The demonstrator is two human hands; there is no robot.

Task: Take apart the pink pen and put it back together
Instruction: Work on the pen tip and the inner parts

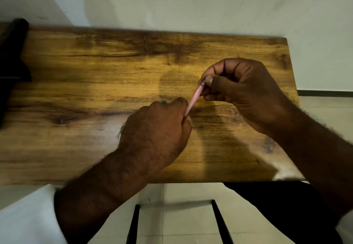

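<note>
**Small Pen Parts Could Slip Away**

The fingers (211,81) of the right hand (240,92) are pinched tight on the top end of the slim pink plastic pen (193,98), right by its little silver tip (203,82). The left hand (158,127) has its fingers curled round the bottom end. So the pen is held slanted between both hands, over the brown wooden tabletop (95,71), a bit right of the middle.

What could go wrong? The tip is tiny. If the pinch slips, the tip or a small part inside may pop out, bounce on the wood and roll off the near edge to the pale tiled floor (181,196). The pen is thin, so too hard a squeeze or bend might crack it. A tip screwed on crooked may jam.

Now count. One pink pen. Two hands, both holding it. One tabletop. One tiny blue-green bit (163,101) peeks out just past the left hand; I cannot tell what it is. One dark thing (11,62) sits at the far left edge. Two black bars (131,224) show below the tabletop.
</note>
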